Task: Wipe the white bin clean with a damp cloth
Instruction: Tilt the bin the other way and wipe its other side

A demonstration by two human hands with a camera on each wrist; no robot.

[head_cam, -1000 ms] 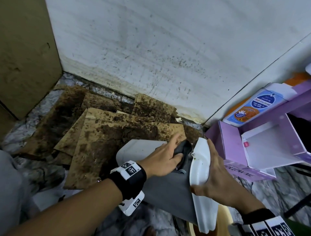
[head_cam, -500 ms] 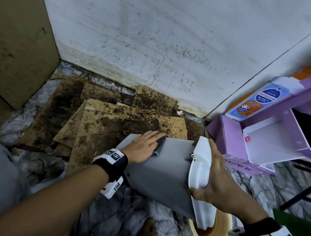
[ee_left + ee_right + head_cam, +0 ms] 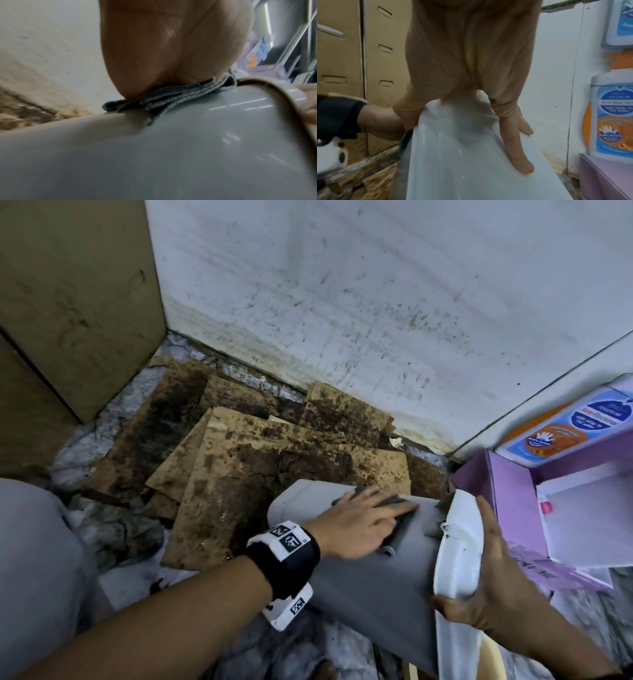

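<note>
bin: the white bin is tipped over on its side at about 5 o'clock in the head view, base pointing up toward 11, lid end toward me at 4. It lies partly over the stained cardboard.

lid: the white lid hangs at the bin's mouth, looks wet and shiny in the right wrist view, with a couple of tiny dark specks on it.

cloth: a folded grey cloth is squashed flat against the bin's upper side, near the lid end.

left hand: the left hand lies flat on the cloth, fingers straight and spread, pressing rather than gripping.

right hand: the right hand holds the lid edge, thumb curled under one side and fingers laid along the face, steadying the whole thing.

progress: I'd say mid-wipe. The outer side being rubbed looks pretty clean and glossy already; the underside, the base and the inside aren't visible, so can't say. The lid specks probably still want a pass.

writing: the white bottle at 3 o'clock has a blue and orange label with a hand graphic; the text is too blurry, maybe "Anti-Bacterial". The purple box beside the bin has upside-down lettering I can't read for sure.
</note>
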